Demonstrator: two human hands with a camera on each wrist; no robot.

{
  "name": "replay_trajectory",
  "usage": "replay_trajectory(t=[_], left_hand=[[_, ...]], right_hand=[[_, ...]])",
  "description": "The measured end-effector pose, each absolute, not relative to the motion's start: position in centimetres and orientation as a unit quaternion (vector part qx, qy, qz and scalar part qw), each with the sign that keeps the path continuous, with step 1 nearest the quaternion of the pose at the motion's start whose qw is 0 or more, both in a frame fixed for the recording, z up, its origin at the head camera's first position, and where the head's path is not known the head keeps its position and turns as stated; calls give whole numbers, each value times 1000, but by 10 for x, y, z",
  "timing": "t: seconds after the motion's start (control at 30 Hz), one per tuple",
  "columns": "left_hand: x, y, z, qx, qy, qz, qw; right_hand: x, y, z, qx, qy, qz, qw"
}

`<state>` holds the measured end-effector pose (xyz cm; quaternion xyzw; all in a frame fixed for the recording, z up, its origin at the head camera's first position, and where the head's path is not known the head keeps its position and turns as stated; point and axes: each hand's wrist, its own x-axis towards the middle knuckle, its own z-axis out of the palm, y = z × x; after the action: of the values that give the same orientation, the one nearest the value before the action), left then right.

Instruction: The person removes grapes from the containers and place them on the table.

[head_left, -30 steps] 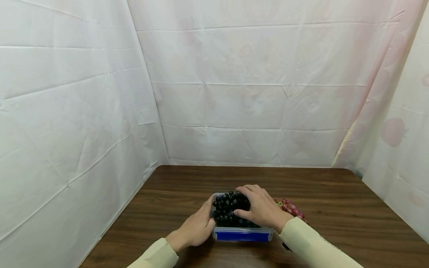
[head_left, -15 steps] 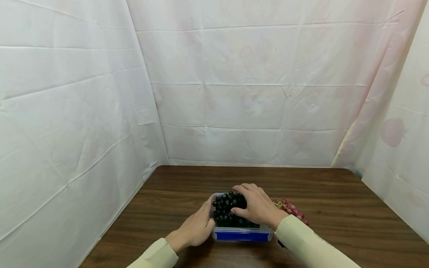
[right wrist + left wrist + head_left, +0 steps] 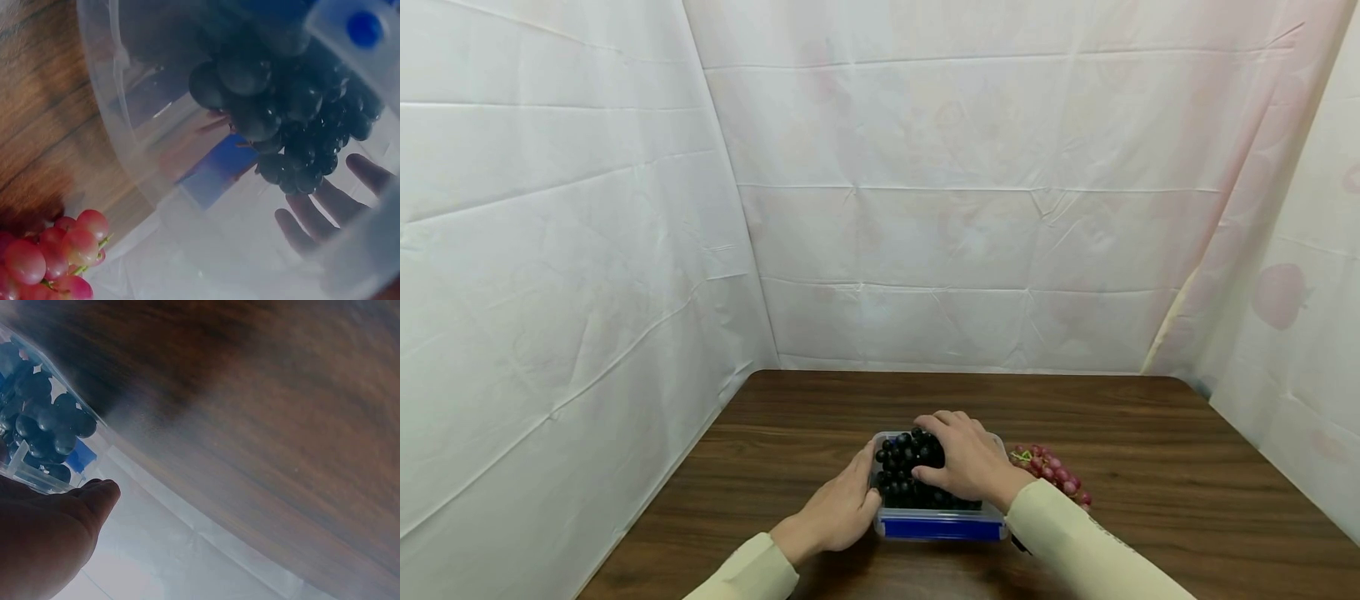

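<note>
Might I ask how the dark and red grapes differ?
The dark grapes are nearly black; the red grapes are pinkish red. The dark grapes sit inside the clear container, the red grapes on the table. The right hand partly covers the dark grapes, not the red grapes. Both have round berries.

Free counter (image 3: 790, 417) lies beyond the right grip (image 3: 964, 458) and left of the left grip (image 3: 835, 504); the box (image 3: 942, 529) and its dark grapes (image 3: 901, 467) stand between them; red grapes (image 3: 1054, 475) lie right of the right grip.
</note>
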<state>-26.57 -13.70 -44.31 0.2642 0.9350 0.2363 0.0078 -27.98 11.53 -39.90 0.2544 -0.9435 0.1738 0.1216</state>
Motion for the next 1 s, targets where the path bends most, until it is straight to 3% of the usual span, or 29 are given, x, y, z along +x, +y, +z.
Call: replay_trajectory(t=[1.0], left_hand=[[-263,-138,-443,261,935,241,15]], right_hand=[[-283,86,-412,218,-955,157,123]])
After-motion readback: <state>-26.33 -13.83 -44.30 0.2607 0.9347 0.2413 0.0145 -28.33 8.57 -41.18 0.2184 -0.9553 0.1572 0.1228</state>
